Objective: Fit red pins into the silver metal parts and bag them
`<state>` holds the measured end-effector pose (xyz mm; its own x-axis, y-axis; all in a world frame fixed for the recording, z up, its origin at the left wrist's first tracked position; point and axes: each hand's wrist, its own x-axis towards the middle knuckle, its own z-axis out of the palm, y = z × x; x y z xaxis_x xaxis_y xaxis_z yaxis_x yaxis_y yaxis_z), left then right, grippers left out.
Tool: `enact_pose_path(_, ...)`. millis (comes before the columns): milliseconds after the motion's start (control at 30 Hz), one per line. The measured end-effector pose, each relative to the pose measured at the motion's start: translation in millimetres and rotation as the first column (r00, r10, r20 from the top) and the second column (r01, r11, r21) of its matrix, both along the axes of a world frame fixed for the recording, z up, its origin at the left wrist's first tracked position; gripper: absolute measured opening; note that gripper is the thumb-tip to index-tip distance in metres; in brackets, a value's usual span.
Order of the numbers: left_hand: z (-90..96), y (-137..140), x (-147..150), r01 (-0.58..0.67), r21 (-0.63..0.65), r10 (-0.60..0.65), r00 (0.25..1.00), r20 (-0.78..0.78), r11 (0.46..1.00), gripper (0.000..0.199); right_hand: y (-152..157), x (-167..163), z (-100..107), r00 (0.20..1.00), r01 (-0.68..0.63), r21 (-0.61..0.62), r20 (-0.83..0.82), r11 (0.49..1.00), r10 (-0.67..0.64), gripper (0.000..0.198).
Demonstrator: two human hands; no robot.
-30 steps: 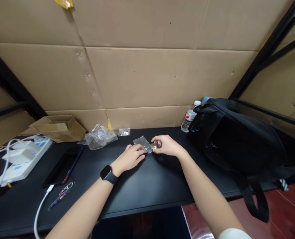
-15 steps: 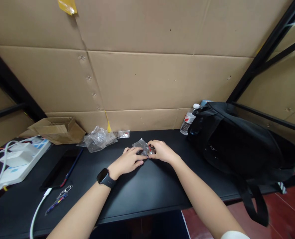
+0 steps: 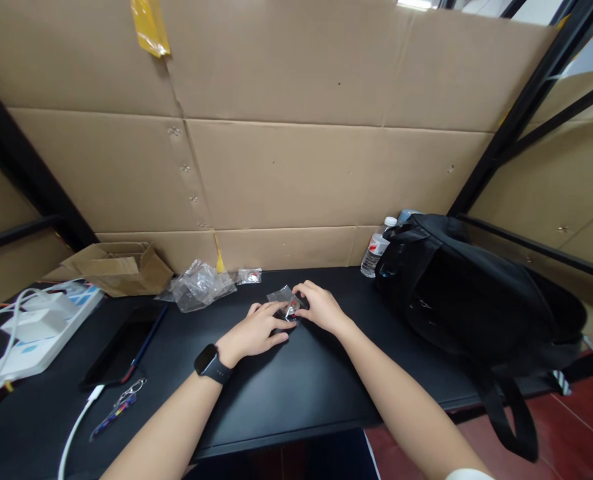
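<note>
A small clear plastic bag (image 3: 280, 294) lies on the black desktop, with a small red-and-dark item (image 3: 291, 309) in it, partly hidden by my fingers. My left hand (image 3: 259, 328) rests over the bag's left and near side, fingers stretched out and thumb apart. From the right, my right hand (image 3: 319, 307) pinches the bag's right edge between thumb and fingers, beside the item. On my left wrist is a dark smartwatch (image 3: 209, 361).
Behind are a crumpled plastic bag (image 3: 199, 285), another small packet (image 3: 249, 276) and a paper bag (image 3: 121, 270). Left: a power strip (image 3: 41, 333), phone (image 3: 121, 347) and keychain (image 3: 116, 413). Right: a water bottle (image 3: 375, 250) and black backpack (image 3: 486, 300). Cardboard (image 3: 286, 173) walls the back.
The view has tilted slightly upward. My right fingers have shifted a little on the bag, and more of the red item shows. My left hand stays over the bag.
</note>
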<state>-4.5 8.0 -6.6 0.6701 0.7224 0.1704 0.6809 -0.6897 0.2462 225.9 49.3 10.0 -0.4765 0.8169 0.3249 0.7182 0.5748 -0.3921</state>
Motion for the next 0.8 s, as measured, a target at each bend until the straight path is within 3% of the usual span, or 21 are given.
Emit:
enact_pose_path(300,6.9,-5.3,-1.1,0.019,-0.013,-0.019,1.000,-0.002,1.000,0.030,3.3,-20.3,-15.4,0.985,0.169,0.133,0.002,0.977,-0.170,0.038)
enact_pose_path(467,7.9,-2.9,0.2,0.018,-0.016,-0.018,1.000,0.003,1.000,0.028,13.7,-30.1,-20.9,0.964,0.264,0.125,-0.022,0.956,-0.263,0.035)
enact_pose_path(533,9.6,-2.2,0.0,0.017,-0.005,-0.017,1.000,0.025,1.000,0.021,16.7,-26.8,-19.0,0.980,0.198,0.089,-0.044,0.976,-0.195,0.038)
enact_pose_path(600,11.5,-1.3,-0.9,-0.015,0.013,0.014,0.998,0.068,1.000,0.019,17.9,-17.7,-14.0,0.996,0.007,0.045,-0.089,0.999,-0.003,0.041)
enact_pose_path(667,12.6,0.5,-2.8,-0.088,0.030,0.084,0.988,0.127,0.996,0.018,17.7,-5.4,-7.5,0.970,-0.183,-0.003,-0.160,0.983,0.180,0.033)
enact_pose_path(733,12.8,3.7,-5.6,-0.174,0.057,0.162,0.971,0.177,0.983,0.022,16.7,5.8,-2.3,0.952,-0.218,-0.040,-0.228,0.975,0.203,0.020)
enact_pose_path(800,12.5,7.9,-8.5,-0.240,0.105,0.217,0.956,0.196,0.965,0.034,15.5,12.3,-0.6,0.963,-0.168,-0.058,-0.224,0.984,0.151,0.020)
